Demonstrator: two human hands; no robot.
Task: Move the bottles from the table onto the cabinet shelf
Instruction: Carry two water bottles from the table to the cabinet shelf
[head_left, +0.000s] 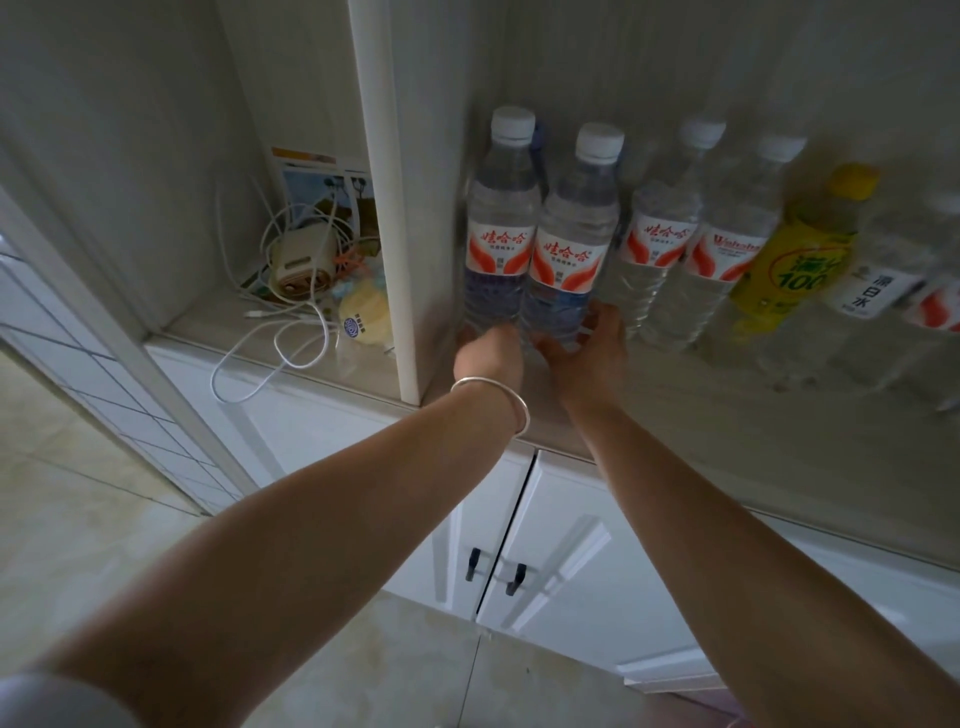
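Note:
Two clear water bottles with white caps and red-and-white labels stand upright at the left end of the cabinet shelf (691, 415). My left hand (488, 353), a silver bangle on its wrist, grips the base of the left bottle (501, 234). My right hand (582, 343) grips the base of the bottle beside it (569, 249). To their right stand more water bottles (652, 244) (717, 249), a yellow drink bottle (795, 260) and a clear bottle with a white label (878, 291). A blue cap shows behind the left bottle.
A white upright post (387, 208) divides the shelf. The left compartment holds tangled white cables (275, 332), a cream device (304, 257), cards and a yellow item. Below are white cabinet doors with black handles (472, 564). The floor is tiled.

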